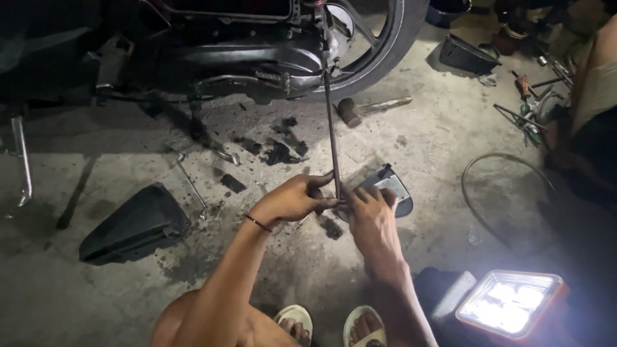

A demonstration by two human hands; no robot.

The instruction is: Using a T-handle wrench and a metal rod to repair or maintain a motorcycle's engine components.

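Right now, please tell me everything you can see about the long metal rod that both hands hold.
The long rod is thin, dark and looks like metal. It stands nearly upright, leaning slightly. Its top end meets the motorcycle's rear wheel area; how it attaches there is unclear. The left hand and the right hand grip its bottom end together, just above the concrete floor.

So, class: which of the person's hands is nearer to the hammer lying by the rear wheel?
Left. The left hand sits below and slightly left of the hammer, holding the long rod; the right hand is lower, farther away.
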